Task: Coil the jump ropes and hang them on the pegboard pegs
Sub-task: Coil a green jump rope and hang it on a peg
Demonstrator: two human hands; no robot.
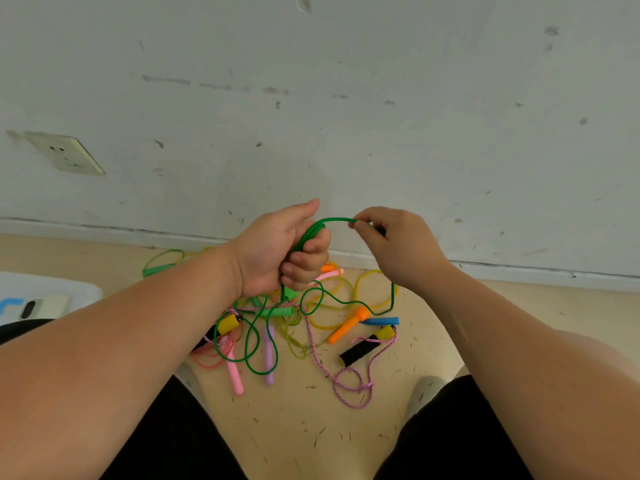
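Observation:
My left hand [280, 249] grips a bundle of the dark green jump rope [332, 220] in its fist, with a green handle poking out below. My right hand [398, 242] pinches the same rope a short way to the right, so a short arc spans between the hands. The rest of the green rope hangs down and loops across the floor [258, 341]. Below lies a tangled pile of other ropes: a pink-purple braided rope [353, 389] with black and yellow handles [367, 344], an orange handle [346, 327], a pink handle [234, 374], a purple handle [269, 355]. No pegboard is in view.
A scuffed white wall [346, 116] with a socket [65, 154] rises just behind the pile. A light green rope [162, 263] lies by the baseboard at left. A white tray holding a phone [41, 304] sits at the far left. My knees frame the beige floor [304, 427].

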